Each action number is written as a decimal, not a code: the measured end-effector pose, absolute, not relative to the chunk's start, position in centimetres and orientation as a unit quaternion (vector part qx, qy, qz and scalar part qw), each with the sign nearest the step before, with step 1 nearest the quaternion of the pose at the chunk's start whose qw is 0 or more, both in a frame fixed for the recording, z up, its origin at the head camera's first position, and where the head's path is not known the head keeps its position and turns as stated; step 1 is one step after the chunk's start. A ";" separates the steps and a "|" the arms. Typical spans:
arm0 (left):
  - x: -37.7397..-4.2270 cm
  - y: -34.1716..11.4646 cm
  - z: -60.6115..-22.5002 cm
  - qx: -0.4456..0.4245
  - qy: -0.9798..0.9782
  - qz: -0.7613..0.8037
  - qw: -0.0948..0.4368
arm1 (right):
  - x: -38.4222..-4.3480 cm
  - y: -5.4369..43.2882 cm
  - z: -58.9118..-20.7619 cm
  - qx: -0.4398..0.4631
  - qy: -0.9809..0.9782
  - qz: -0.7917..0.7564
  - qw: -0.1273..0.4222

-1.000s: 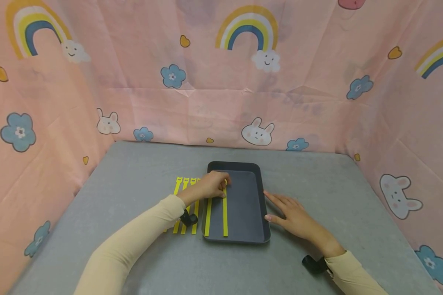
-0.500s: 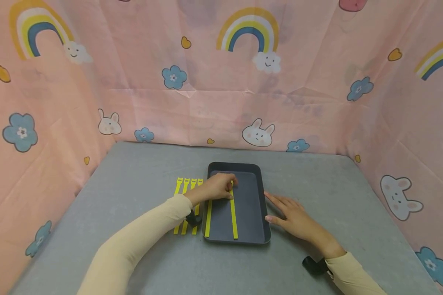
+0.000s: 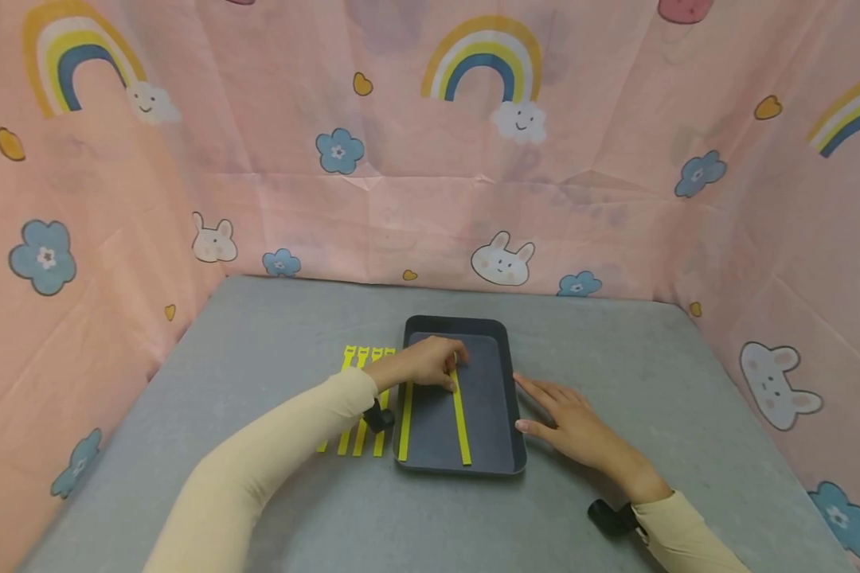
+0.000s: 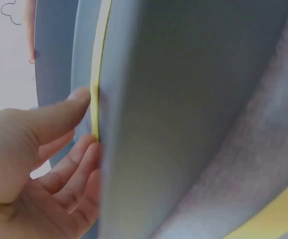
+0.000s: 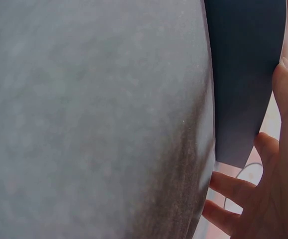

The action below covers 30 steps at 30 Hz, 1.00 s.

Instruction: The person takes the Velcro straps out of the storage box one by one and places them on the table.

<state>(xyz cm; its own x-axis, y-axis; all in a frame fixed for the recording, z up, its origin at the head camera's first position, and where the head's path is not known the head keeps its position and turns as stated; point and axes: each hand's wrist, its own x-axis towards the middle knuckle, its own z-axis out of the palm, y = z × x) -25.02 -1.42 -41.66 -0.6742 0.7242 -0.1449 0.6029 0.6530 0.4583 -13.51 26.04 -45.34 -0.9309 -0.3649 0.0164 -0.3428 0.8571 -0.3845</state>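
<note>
Yellow strip (image 3: 462, 426) slid rightward, left hand (image 3: 430, 362) pinching it (right hand (image 3: 572, 422), outspread, touches tray (image 3: 489, 398)).

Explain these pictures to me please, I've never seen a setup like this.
There's no machine here: these are a person's two bare hands. The wide picture comes from a camera worn on the head; the two close-ups come from wrist cameras, one per hand. On the grey table sits a dark, shallow tray, with several yellow strips lying beside it on the left. The left hand pinches one end of another strip over the tray. One more strip lies along the tray's left side. The right hand touches the tray's right edge.
</note>
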 end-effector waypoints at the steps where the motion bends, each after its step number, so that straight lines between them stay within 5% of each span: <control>1: -25.1 -1.4 -41.5 0.377 0.892 0.183 0.168 | -13.5 26.1 -45.4 -0.183 0.963 -0.194 0.028; 21: -26.3 1.1 -41.5 0.392 0.889 0.148 0.185 | -13.6 26.1 -45.7 -0.186 0.963 -0.194 0.020; 30: -28.7 0.3 -40.0 0.380 0.855 0.301 0.187 | -13.7 26.0 -45.7 -0.185 0.964 -0.191 0.029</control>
